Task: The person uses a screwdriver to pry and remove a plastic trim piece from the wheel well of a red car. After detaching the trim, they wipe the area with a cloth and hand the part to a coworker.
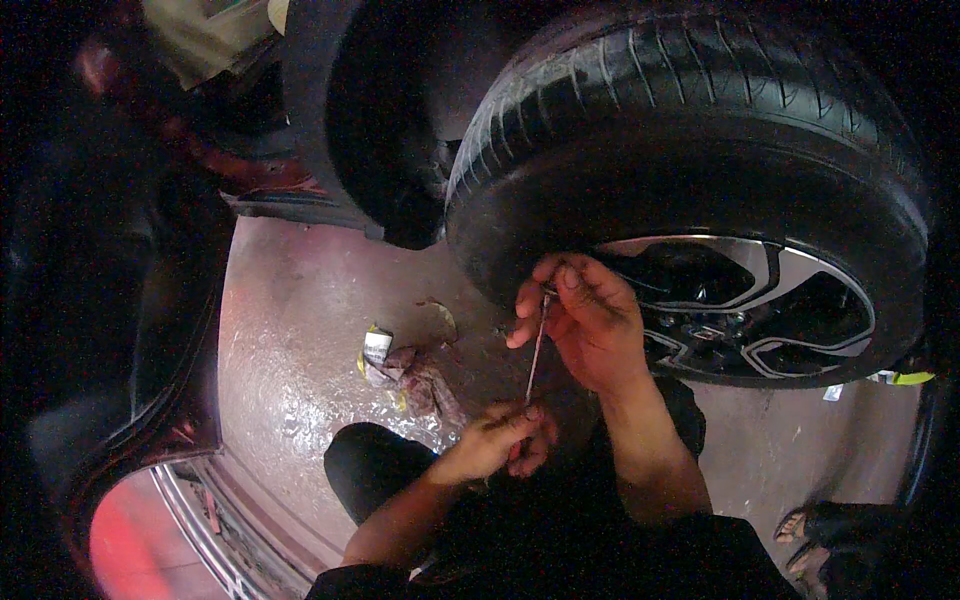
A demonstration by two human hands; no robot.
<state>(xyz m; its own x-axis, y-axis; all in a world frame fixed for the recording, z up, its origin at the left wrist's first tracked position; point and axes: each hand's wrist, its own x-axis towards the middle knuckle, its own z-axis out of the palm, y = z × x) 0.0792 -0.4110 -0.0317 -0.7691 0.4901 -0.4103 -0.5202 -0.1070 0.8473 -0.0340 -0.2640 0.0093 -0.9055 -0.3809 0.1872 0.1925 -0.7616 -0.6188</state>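
Observation:
A thin, straight metal rod [537,350] slants between my two hands, its top end leaning a little to the right. My right hand [592,320] pinches its upper end with thumb and fingers, just in front of the tyre's sidewall. Lower down, my left hand [503,440] is closed around the other end, so that end is hidden. Dark smudges show on my fingertips. Close beyond my right hand is a car wheel, with a black tyre [690,170] and a black and silver spoked rim [755,300].
A crumpled cloth [425,385] and a small yellow and white packet [377,350] lie on the shiny floor [290,300]. The dark wheel arch [365,120] stands left of the tyre. Another person's sandalled foot [792,525] is at the lower right.

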